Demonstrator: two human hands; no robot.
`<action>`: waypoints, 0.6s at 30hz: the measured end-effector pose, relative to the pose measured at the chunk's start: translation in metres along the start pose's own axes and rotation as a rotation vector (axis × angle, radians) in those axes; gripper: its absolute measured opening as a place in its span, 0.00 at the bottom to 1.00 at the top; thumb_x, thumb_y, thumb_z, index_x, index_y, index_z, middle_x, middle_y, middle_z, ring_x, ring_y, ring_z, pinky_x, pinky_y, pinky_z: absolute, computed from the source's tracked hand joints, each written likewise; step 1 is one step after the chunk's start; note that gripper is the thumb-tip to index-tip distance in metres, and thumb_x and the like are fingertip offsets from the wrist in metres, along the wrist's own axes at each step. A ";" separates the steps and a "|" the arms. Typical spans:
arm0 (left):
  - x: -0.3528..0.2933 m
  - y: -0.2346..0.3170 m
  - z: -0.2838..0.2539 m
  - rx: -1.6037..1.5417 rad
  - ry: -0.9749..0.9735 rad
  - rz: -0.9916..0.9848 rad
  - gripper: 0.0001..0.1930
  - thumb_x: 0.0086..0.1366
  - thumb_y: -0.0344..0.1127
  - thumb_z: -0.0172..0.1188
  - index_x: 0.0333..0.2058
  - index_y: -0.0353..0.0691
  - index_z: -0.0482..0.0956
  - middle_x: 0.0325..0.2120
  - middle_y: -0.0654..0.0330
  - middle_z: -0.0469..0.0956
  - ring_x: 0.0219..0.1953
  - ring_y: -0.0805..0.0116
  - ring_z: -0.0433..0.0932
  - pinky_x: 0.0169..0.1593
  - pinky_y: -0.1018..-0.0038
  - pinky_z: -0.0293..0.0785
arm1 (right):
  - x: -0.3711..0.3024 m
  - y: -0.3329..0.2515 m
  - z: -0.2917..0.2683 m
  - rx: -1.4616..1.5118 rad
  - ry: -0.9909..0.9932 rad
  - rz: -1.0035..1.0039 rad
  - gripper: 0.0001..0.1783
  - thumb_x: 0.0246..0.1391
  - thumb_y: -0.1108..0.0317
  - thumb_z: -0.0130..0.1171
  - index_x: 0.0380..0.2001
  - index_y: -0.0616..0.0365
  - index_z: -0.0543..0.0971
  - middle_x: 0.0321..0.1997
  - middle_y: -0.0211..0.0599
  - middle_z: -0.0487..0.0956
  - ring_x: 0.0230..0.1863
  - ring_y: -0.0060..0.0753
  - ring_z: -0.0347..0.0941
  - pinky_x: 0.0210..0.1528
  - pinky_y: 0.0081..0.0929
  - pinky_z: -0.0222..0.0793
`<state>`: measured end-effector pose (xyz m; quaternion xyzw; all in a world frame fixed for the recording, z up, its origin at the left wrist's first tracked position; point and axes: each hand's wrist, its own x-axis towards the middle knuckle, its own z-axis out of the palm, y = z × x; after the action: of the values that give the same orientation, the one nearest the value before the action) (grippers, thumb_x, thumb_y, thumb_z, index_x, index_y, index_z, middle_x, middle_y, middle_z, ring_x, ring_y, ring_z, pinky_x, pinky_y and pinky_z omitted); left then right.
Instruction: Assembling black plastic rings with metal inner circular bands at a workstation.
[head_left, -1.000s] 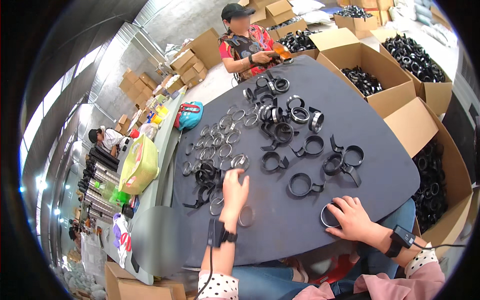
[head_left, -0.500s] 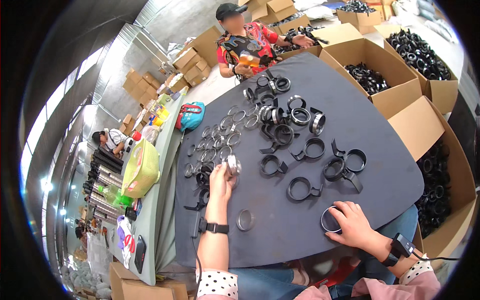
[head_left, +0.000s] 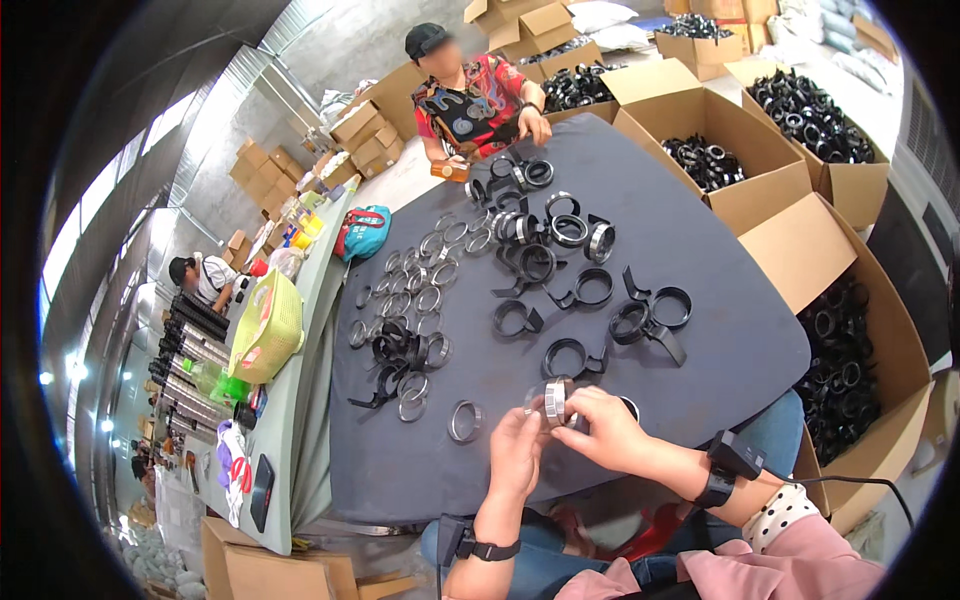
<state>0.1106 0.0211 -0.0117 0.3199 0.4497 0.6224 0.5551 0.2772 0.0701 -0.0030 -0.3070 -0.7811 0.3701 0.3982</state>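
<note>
The left hand (head_left: 515,450) and right hand (head_left: 605,428) are pinching a silver ring (head_left: 555,402) between them above the worktop (head_left: 720,335), its hole facing sideways.

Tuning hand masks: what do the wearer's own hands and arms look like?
Left hand and right hand ungloved. Each wrist has a black strap, left and right, with a dark boxy module, left and right. Black cable runs off the right module. Right sleeve pink, with a white, black-dotted cuff.
</note>
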 end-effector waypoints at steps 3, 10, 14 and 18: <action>-0.002 0.009 -0.006 0.031 0.141 0.018 0.03 0.70 0.30 0.52 0.37 0.37 0.71 0.43 0.53 0.76 0.42 0.64 0.79 0.44 0.67 0.79 | -0.012 0.015 0.002 0.721 0.046 0.355 0.09 0.53 0.70 0.64 0.34 0.62 0.77 0.32 0.30 0.79 0.34 0.20 0.74 0.39 0.23 0.70; 0.005 0.009 -0.053 1.713 0.139 0.592 0.21 0.57 0.32 0.65 0.46 0.28 0.72 0.51 0.42 0.70 0.51 0.46 0.73 0.53 0.59 0.72 | -0.027 0.026 -0.015 1.094 -0.004 0.387 0.13 0.53 0.76 0.63 0.41 0.60 0.73 0.36 0.34 0.78 0.39 0.27 0.77 0.45 0.25 0.72; -0.014 0.025 0.009 1.315 0.153 0.709 0.22 0.60 0.33 0.64 0.50 0.29 0.72 0.50 0.47 0.72 0.52 0.51 0.73 0.55 0.65 0.71 | -0.031 0.016 -0.019 1.158 -0.085 0.454 0.14 0.57 0.75 0.60 0.46 0.62 0.72 0.37 0.34 0.77 0.40 0.29 0.77 0.45 0.27 0.75; -0.018 0.009 0.015 0.366 -0.144 0.049 0.15 0.70 0.36 0.54 0.50 0.31 0.73 0.37 0.59 0.79 0.45 0.64 0.78 0.52 0.70 0.73 | -0.033 0.010 -0.015 1.310 -0.159 0.392 0.16 0.59 0.73 0.57 0.50 0.62 0.71 0.39 0.33 0.75 0.42 0.29 0.76 0.46 0.28 0.75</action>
<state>0.1240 0.0071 0.0040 0.4699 0.5068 0.5190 0.5030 0.3083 0.0551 -0.0177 -0.1105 -0.3532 0.8526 0.3690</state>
